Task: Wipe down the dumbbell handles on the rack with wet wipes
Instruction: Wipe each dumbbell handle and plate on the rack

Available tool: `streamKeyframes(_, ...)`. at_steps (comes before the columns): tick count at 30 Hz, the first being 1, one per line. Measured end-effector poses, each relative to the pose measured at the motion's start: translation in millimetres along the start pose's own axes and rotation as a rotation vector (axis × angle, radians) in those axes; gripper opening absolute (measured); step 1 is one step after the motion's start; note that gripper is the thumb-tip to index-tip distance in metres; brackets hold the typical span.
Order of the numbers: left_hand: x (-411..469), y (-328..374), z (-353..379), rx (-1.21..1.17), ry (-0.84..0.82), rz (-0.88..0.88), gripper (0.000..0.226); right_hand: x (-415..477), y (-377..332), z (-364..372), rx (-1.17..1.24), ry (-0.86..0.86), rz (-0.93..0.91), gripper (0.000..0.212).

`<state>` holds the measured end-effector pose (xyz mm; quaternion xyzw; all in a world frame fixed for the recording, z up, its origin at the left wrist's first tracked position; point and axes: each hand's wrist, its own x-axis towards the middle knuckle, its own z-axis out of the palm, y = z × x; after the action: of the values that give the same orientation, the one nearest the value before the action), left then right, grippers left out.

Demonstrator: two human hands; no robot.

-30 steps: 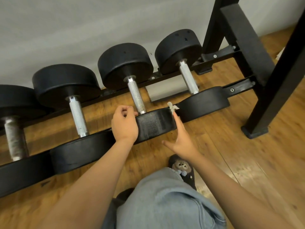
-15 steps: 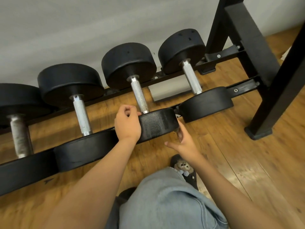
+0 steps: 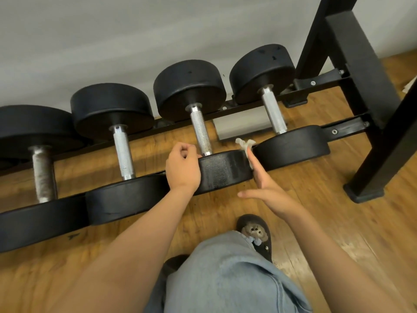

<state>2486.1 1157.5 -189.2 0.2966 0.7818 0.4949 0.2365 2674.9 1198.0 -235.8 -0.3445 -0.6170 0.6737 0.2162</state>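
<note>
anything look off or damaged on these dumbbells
Yes. The leftmost handle is mottled brown and dull, like rust or grime, unlike the shiny others. The rightmost dumbbell's far head shows small chips near its top edge. Nothing looks askew or spilled.

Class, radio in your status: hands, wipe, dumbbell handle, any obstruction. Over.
Left hand curled over third dumbbell's near head. Right hand flat, fingers pressing wipe against that head's side. Handle clear of wipe. Nothing blocking.
</note>
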Motion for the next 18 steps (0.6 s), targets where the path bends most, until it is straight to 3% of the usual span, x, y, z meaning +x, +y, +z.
streamKeyframes(4,1,-1,1,0.006,-0.003,-0.002,0.018,9,10,0,-0.042,0.012,0.065,0.116)
streamKeyframes(12,2,-1,2,0.026,0.007,0.005,0.020,24,35,9,0.116,0.142,0.134,0.098)
streamKeyframes(18,1,0,1,0.025,0.005,0.007,0.021,13,38,13,0.202,0.160,0.113,0.105)
